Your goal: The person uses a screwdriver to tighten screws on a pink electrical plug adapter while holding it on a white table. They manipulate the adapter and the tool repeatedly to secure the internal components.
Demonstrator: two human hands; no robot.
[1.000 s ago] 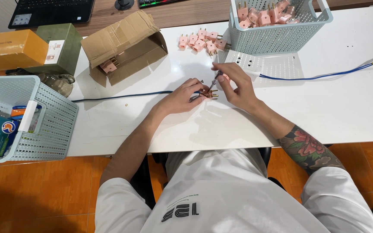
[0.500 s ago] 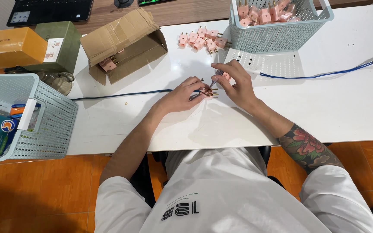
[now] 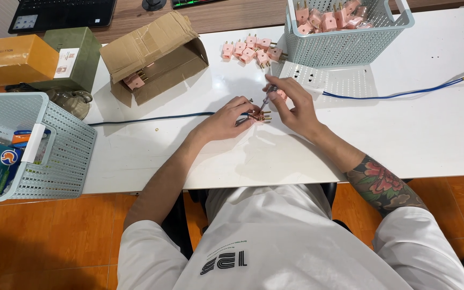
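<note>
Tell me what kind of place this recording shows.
Probably a small home or office workbench for hand assembly of electrical plugs. A white table carries a basket of pink plugs, a loose pile of plugs and an open cardboard box; a laptop sits behind.

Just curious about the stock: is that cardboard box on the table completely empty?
No, the open cardboard box lies on its side with a pink plug showing inside its mouth.
</note>
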